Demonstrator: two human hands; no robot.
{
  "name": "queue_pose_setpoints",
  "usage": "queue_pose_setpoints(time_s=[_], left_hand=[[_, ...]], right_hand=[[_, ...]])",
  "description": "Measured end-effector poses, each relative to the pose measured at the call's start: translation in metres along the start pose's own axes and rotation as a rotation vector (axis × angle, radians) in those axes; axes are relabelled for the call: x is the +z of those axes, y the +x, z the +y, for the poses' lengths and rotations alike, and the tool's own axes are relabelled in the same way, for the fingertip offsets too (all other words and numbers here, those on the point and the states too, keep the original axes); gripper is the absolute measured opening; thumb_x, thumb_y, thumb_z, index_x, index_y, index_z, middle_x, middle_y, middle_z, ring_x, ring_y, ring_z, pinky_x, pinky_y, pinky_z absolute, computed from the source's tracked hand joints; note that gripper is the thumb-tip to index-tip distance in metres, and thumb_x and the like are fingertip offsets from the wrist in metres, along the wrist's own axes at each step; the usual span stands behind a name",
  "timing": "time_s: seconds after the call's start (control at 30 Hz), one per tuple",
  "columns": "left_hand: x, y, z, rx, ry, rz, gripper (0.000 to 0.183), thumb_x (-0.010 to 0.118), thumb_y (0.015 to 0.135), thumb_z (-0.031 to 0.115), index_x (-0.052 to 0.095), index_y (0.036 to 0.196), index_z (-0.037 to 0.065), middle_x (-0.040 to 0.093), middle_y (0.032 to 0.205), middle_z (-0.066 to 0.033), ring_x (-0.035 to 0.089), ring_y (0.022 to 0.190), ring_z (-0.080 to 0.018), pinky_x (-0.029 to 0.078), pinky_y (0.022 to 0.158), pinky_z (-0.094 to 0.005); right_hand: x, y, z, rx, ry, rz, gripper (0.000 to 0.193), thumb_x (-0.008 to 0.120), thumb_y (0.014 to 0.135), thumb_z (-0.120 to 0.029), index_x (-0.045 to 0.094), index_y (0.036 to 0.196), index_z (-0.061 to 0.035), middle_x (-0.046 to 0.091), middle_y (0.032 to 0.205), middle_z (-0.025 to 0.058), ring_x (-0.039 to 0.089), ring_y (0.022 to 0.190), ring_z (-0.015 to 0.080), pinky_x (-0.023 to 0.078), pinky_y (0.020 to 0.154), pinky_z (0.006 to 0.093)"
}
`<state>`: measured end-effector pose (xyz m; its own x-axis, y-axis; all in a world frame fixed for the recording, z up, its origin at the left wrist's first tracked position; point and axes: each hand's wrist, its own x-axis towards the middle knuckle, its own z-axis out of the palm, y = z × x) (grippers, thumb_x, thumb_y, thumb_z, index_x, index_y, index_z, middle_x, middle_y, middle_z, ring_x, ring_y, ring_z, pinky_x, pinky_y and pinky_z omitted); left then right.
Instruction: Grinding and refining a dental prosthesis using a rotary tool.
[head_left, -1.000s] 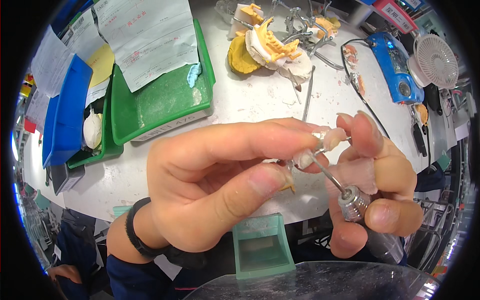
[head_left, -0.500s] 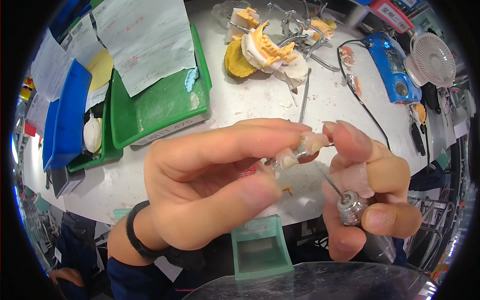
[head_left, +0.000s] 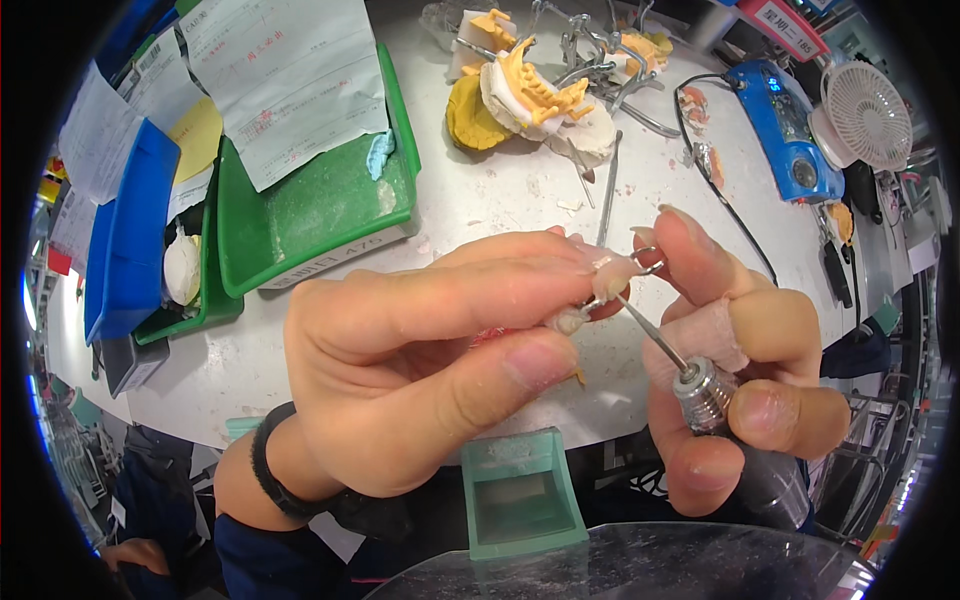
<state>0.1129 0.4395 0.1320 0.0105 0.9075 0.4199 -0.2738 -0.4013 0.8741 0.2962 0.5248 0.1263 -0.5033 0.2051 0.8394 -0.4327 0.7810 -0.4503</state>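
My left hand point(head_left: 400, 370) pinches a small partial denture point(head_left: 612, 277) between thumb and fingers. Pink base, pale teeth and a curved metal wire clasp show at its right end; my fingers hide the remainder. In my right hand point(head_left: 785, 345) is a dental handpiece point(head_left: 706, 396), its silver collar between fingers and thumb and its body slanting down to the right. The thin pointed bur point(head_left: 655, 335) reaches up and left to the denture's lower edge; whether it touches I cannot tell. Pinkish tape wraps one right finger.
Behind my hands stand dental casts point(head_left: 540, 95) with metal articulators point(head_left: 590, 60). A green tray point(head_left: 315, 245) with papers and a blue bin point(head_left: 130, 240) are at left. A blue control box point(head_left: 785, 140) and white fan point(head_left: 865, 115) stand right. A pale green drawer point(head_left: 525, 545) juts out below.
The denture has turned in my left fingers, and its wire clasp shows more. The bur has come up against or very near its edge. My right index finger has lifted slightly.
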Motion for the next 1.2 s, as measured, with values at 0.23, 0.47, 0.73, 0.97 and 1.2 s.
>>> queue_pose_setpoints(time_s=[0.23,0.47,0.73,0.97,1.2], left_hand=[[-0.003,-0.004,-0.004,0.019,-0.058,0.006,0.035,0.06,0.083,0.014,0.056,0.111,-0.007,0.057,0.113,-0.0232,0.057,0.101,-0.0255,0.041,0.091,-0.0378],[-0.003,-0.002,-0.004,0.006,-0.027,0.001,0.031,0.06,0.084,0.014,0.058,0.109,-0.005,0.058,0.109,-0.0213,0.056,0.099,-0.025,0.041,0.089,-0.0376],[-0.001,-0.001,-0.001,0.006,-0.012,-0.015,0.03,0.06,0.084,0.012,0.058,0.108,-0.006,0.058,0.108,-0.0223,0.057,0.098,-0.0256,0.042,0.088,-0.0377],[0.001,-0.001,-0.005,0.02,-0.063,0.001,0.028,0.057,0.084,0.009,0.057,0.106,-0.007,0.057,0.11,-0.024,0.057,0.098,-0.0265,0.042,0.088,-0.0388],[0.007,-0.003,-0.001,-0.037,-0.197,0.117,0.045,0.06,0.078,0.0,0.046,0.121,-0.003,0.057,0.109,-0.0247,0.056,0.102,-0.0272,0.041,0.09,-0.0389]], right_hand=[[0.003,-0.001,-0.006,0.077,-0.058,-0.031,0.03,0.052,0.089,-0.032,0.041,0.109,-0.0121,0.05,0.091,0.0218,0.044,0.111,0.0526,0.042,0.089,0.0582],[0.012,-0.007,-0.004,0.043,-0.024,0.123,0.032,0.053,0.088,-0.033,0.039,0.109,-0.0126,0.048,0.097,0.0216,0.046,0.109,0.0515,0.047,0.083,0.0556],[0.009,-0.004,0.001,-0.044,-0.028,0.139,0.032,0.051,0.089,-0.034,0.039,0.109,-0.0129,0.047,0.093,0.019,0.05,0.105,0.0488,0.05,0.079,0.054],[0.009,-0.003,0.002,-0.057,-0.077,0.146,0.033,0.049,0.089,-0.036,0.039,0.11,-0.0125,0.047,0.088,0.0183,0.053,0.1,0.0464,0.052,0.077,0.0508],[0.007,0.005,0.005,-0.12,0.102,0.17,0.033,0.055,0.085,-0.03,0.041,0.108,-0.01,0.045,0.086,0.0157,0.053,0.101,0.0467,0.052,0.076,0.0526]])
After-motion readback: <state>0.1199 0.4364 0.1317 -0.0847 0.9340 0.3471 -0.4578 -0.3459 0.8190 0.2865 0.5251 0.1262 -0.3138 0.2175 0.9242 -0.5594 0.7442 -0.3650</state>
